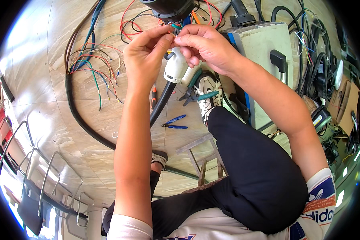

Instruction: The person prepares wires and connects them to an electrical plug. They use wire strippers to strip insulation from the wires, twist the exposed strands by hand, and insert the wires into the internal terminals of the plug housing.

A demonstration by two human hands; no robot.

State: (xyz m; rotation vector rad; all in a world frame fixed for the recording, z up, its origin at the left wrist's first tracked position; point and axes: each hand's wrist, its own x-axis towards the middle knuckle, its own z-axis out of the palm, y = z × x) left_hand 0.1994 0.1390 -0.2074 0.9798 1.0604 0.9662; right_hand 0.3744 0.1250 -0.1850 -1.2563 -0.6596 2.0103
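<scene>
My left hand (pixel 146 54) and my right hand (pixel 202 46) meet at the top centre, fingers pinched on thin coloured wires (pixel 176 26) under a black round housing (pixel 168 8); their exact ends are hidden by the fingertips. Just below them a white plastic connector shell (pixel 174 66) sits on a thick black cable (pixel 160 104). Beside it, partly behind my right hand, are a pale cylindrical piece (pixel 188 77) and a green-handled tool (pixel 207 95) by my shoe.
An orange screwdriver (pixel 154 96) and blue cutters (pixel 176 126) lie on the tiled floor. Fanned wires (pixel 94 72) spread at left. A white case (pixel 258 48), cable coils (pixel 320 68) and cardboard (pixel 344 104) stand right. A wooden stool (pixel 196 156) is below, metal frames (pixel 40 180) lower left.
</scene>
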